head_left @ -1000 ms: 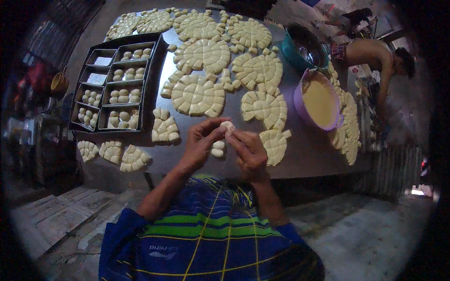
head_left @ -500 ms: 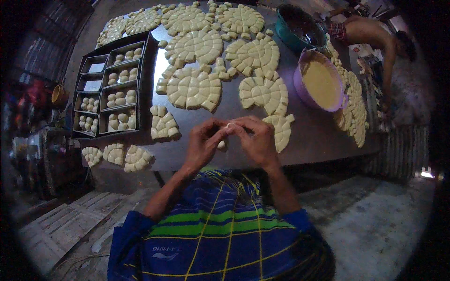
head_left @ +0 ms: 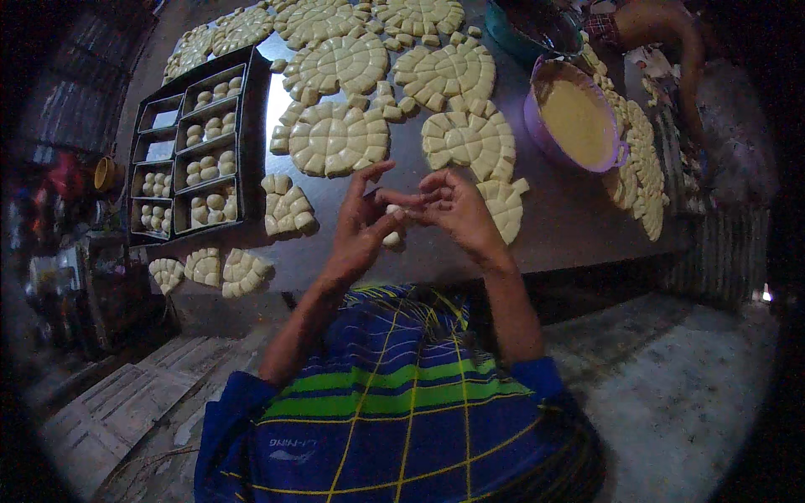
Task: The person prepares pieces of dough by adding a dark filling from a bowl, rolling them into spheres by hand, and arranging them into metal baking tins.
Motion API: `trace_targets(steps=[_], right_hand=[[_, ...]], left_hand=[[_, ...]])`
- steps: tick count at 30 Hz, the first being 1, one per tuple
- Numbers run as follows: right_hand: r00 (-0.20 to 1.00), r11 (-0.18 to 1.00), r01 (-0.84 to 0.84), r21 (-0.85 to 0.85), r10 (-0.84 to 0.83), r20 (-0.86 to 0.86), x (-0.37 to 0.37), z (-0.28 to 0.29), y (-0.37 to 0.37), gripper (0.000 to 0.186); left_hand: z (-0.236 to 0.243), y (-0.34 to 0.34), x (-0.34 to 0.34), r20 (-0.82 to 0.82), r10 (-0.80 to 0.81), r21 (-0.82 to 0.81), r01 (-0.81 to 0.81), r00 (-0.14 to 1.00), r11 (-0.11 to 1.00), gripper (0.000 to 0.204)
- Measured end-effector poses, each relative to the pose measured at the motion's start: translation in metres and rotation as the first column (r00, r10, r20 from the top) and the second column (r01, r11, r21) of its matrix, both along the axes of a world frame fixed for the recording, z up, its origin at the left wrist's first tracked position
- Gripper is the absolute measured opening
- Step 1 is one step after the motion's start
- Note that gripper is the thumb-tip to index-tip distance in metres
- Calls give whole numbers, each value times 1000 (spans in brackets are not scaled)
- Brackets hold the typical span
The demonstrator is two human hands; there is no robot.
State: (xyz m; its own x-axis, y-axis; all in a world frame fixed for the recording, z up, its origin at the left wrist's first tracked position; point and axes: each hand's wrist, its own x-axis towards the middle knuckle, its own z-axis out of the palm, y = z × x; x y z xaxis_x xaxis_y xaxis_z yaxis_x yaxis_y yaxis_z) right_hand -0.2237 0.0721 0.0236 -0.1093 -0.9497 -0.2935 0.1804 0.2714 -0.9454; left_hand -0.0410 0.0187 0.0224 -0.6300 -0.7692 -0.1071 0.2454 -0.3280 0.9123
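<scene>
Both of my hands meet above the near edge of the table. A small pale piece of dough [head_left: 393, 210] shows at the tip of my left thumb, between the two hands. My left hand [head_left: 362, 220] pinches at it, with some fingers raised and apart. Curled fingers of my right hand [head_left: 464, 216] close in from the other side, partly hiding the dough. Just below them, another small dough piece [head_left: 392, 240] lies on the table. Beyond my hands are slabs of dough cut into segments [head_left: 337, 141], and one cut slab [head_left: 503, 210] lies beside my right hand.
A black divided tray [head_left: 251, 142] at left holds dough balls in several compartments. Small dough wedges [head_left: 245, 272] lie at the near left edge. On the right stand a purple basin [head_left: 579, 117] of yellowish contents and a green basin [head_left: 520, 38]. Another person's arm [head_left: 683, 59] reaches down at far right.
My fingers have loosened from a tight two-handed pinch, with left fingers lifting and spreading. Both hands have shifted slightly up the picture relative to the table, and the view has tilted a little.
</scene>
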Motion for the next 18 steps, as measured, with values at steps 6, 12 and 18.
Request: trace_targets(steps=[6, 12, 18], right_hand=[[988, 991, -112, -68, 104, -118, -4, -26, 15, 33], [653, 943, -185, -277, -92, -752, 0, -71, 36, 23], [355, 899, -328, -292, -169, -919, 18, -138, 50, 26]], left_hand=[[-23, -3, -2, -205, -65, 138, 94, 977, 986, 85], [-36, -21, 26, -150, 192, 98, -179, 970, 979, 72], [-52, -30, 63, 51, 321, 151, -325, 946, 934, 52]])
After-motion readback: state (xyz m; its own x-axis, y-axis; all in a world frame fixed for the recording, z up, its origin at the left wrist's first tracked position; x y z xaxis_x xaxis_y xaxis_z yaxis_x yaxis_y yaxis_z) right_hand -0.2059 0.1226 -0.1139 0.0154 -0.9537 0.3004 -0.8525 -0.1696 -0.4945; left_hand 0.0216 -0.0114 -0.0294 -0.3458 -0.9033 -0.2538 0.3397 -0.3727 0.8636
